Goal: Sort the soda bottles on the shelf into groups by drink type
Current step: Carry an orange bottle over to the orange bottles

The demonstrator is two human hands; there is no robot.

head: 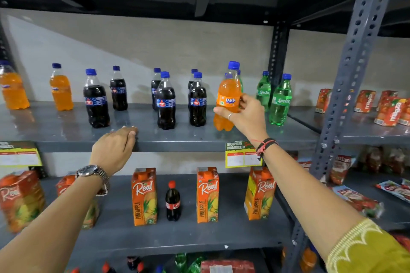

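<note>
My right hand (248, 115) grips an orange Fanta bottle (227, 93) around its label, near the shelf's right part; whether its base touches the shelf (199, 137) I cannot tell. Two more orange bottles (61, 90) stand at the far left. Several dark cola bottles (166, 102) with blue caps fill the middle. Green Sprite bottles (280, 101) stand at the right, one partly hidden behind the Fanta. My left hand (117, 146) rests flat on the shelf's front edge, holding nothing.
The shelf below carries Real pineapple juice cartons (144, 197) and a small red-capped cola bottle (173, 201). A yellow price tag (243, 155) hangs from the shelf edge. A grey upright post (346, 77) bounds the right side, with red juice packs (389, 111) beyond.
</note>
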